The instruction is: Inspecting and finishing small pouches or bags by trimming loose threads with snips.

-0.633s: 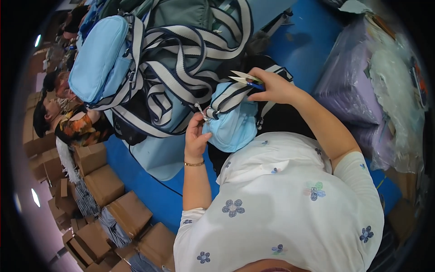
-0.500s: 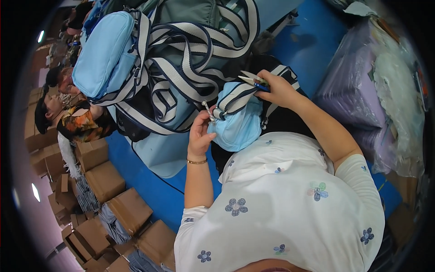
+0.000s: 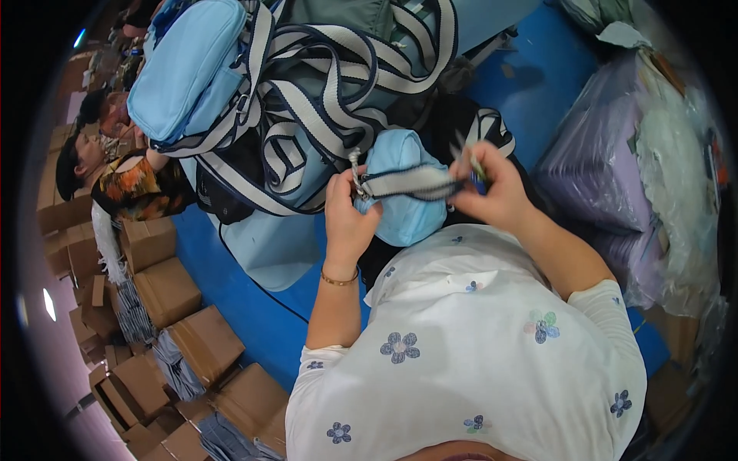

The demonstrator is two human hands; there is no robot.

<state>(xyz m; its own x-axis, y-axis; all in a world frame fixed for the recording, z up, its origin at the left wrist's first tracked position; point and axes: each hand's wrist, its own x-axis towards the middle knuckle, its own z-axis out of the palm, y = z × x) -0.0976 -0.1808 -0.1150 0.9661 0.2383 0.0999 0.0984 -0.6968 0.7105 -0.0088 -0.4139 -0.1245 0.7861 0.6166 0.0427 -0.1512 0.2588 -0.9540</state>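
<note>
A small light blue bag (image 3: 403, 219) rests against my lap. My left hand (image 3: 350, 215) is closed on its left end, beside a metal fitting where the strap joins. A short whitish twisted piece (image 3: 354, 160) sticks up above those fingers; I cannot tell what it is. Across the bag runs a white strap with navy edges (image 3: 411, 183), pulled out fairly straight. My right hand (image 3: 492, 188), smeared by motion, is closed round small scissors (image 3: 478, 178) with blue on the handle. Its fingers also meet the strap's right end.
Ahead lies a heap of striped straps (image 3: 330, 100) with another light blue bag (image 3: 188, 69) on it. Plastic-wrapped purple stacks (image 3: 592, 161) stand at the right. Cardboard boxes (image 3: 204, 342) line the left, over a blue floor (image 3: 223, 273). Another person (image 3: 138, 188) sits at far left.
My right hand has moved slightly right and down with the scissors. The strap, looped over the bag before, is now drawn out sideways between my hands.
</note>
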